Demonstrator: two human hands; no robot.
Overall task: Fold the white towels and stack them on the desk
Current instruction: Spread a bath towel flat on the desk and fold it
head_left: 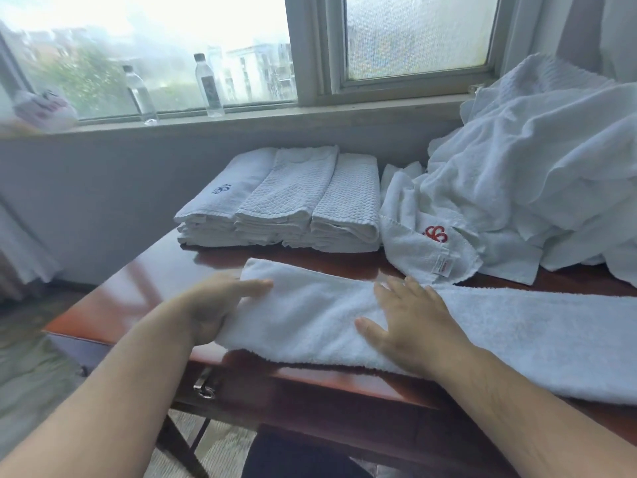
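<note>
The left hand (213, 312) grips the left end of a long folded towel (482, 336), thumb on top, fingers curled under. The right hand (410, 322) lies flat on it, fingers spread. The towel lies along the near edge of the surface (138, 288). Behind it sit the folded stacks (279, 201), a loose heap (534, 174) to their right.

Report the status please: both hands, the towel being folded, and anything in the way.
Left hand grips towel strip end; right hand flat on it. Folded stacks behind. Unfolded pile near strip's far edge.
</note>
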